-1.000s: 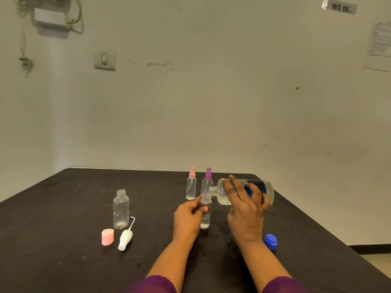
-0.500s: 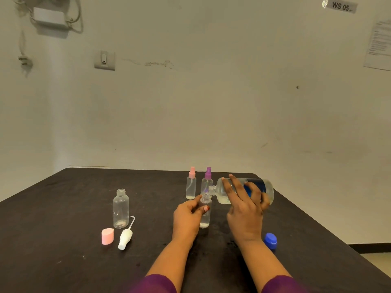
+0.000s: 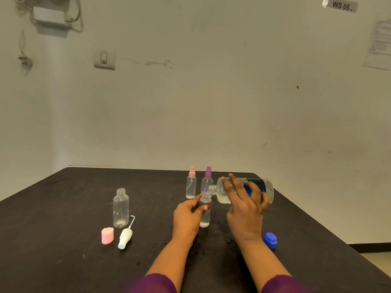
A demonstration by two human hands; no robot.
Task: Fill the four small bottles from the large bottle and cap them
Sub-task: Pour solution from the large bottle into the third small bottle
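Both hands are busy at mid-table. Left hand (image 3: 187,216) is wrapped round the small bottle (image 3: 205,214), thumb and fingertips pinching it upright on the table (image 3: 63,229). Right hand (image 3: 245,210) grips the large bottle (image 3: 221,193), tipped flat on its side, neck pointing left, mouth right at the small bottle's open top. A little pale liquid sits at the small bottle's bottom, and more lies along the large bottle's lower side.

Just behind, close to the far edge, stand the pink-capped bottle (image 3: 191,186) and the purple-capped bottle (image 3: 207,180), side by side. The large bottle's base reaches close to the table's right edge, and the blue cap (image 3: 270,240) lies near that edge too, just right of the right wrist.

Off to the left there's open dark tabletop. The uncapped bottle (image 3: 120,209) stands alone there, well apart from the hands, with the pink cap (image 3: 107,235) and the white spray pump (image 3: 125,237) lying just in front of it.

Hard to call: whether anything is flowing, since the two mouths overlap with the purple-capped bottle behind. Fingers cover the large bottle's middle and much of its blue label. The purple sleeves (image 3: 156,284) are cut off at the bottom, the paper sheet (image 3: 378,45) at the right, its print unreadable.
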